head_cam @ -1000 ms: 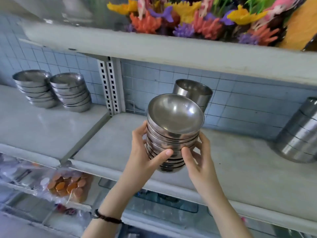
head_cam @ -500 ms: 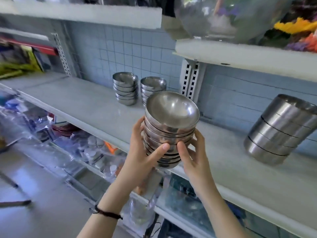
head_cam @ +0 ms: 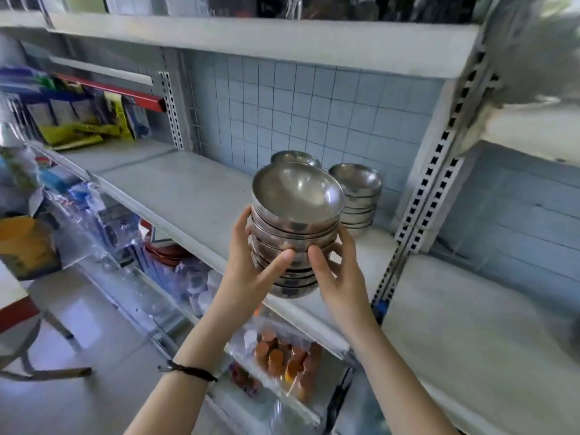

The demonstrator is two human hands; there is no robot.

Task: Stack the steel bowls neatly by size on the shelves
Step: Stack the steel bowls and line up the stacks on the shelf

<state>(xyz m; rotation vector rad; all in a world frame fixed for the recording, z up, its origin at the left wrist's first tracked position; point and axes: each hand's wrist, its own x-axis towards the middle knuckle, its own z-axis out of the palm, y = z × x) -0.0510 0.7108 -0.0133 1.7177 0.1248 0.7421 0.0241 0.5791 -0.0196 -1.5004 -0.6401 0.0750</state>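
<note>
A stack of several nested steel bowls hangs in the air in front of the white shelf. My left hand grips its left side with the thumb across the front. On the right side my right hand grips the stack, thumb forward. Behind it on the shelf stand two more stacks of steel bowls: one against the tiled wall by the upright, the other mostly hidden by the held stack.
A slotted metal upright divides this bay from the shelf on the right. Packaged goods lie at the far left. Bagged items fill the lower shelves. A stool stands at the left on the floor.
The view has swung left along the shelves. The held stack now sits in front of the two small bowl stacks, and the large steel stack on the right is out of view.
</note>
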